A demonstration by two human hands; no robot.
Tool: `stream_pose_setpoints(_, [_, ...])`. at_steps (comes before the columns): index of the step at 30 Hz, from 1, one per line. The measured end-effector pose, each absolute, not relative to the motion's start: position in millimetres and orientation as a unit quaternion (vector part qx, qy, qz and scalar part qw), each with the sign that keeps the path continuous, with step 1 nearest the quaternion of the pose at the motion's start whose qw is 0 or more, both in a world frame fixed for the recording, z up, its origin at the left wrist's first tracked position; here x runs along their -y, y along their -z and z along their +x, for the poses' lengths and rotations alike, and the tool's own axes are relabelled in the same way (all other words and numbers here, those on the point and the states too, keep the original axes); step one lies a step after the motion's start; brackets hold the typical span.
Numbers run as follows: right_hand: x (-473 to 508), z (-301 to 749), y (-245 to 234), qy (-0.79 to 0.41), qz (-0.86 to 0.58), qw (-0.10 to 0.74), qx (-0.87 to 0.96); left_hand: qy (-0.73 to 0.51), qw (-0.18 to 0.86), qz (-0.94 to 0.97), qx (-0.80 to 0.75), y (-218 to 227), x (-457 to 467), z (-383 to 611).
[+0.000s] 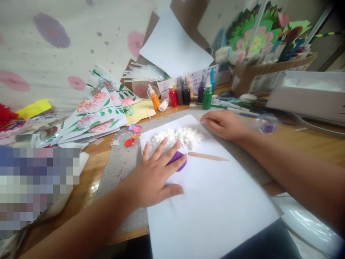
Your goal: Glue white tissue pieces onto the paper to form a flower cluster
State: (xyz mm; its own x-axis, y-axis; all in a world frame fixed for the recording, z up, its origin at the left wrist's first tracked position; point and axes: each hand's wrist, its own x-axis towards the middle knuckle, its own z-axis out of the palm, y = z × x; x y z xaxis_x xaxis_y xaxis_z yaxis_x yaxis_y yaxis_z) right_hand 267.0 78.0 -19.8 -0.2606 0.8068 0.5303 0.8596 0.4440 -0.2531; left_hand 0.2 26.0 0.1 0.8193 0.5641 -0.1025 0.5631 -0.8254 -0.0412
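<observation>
white sheet lies w/ its far part on a grey mat, running under the l hand & up to the r hand. l hand: palm down over the sheet's l side, fingers spread wide, nothing pinched betw them; can't tell how hard it presses, if at all. r hand: loosely curled at the far r edge, fingers folded in; can't tell if it has hold of anything. heap of white bits sits on the sheet's far end, at the l fingertips, betw both hands. paint palette is off the sheet, to its l, w/ red, pink & purple in its wells. wooden stick lies on the sheet, r of the l hand, apart from it. purple round is partly hidden under l hand's fingers, near the stick's blunt end.
</observation>
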Motion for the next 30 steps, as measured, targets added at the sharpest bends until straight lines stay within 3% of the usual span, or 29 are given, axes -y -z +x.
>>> stream_pose_setpoints(7, [-78.3,272.6,20.4,0.044,-0.543,0.373,0.751,-0.035,0.004,-0.959,0.283,3.7,-26.7,-2.7])
stream_pose_setpoints(17, [-73.2,274.9,13.9,-0.013,-0.561,0.403,0.723,-0.002,-0.065,-0.961,0.267,4.9,-27.2,-8.7])
stream_pose_setpoints(30, [-73.3,272.1,12.7,-0.053,-0.555,0.385,0.735,-0.054,-0.019,-0.960,0.272,-1.9,-26.9,-4.5])
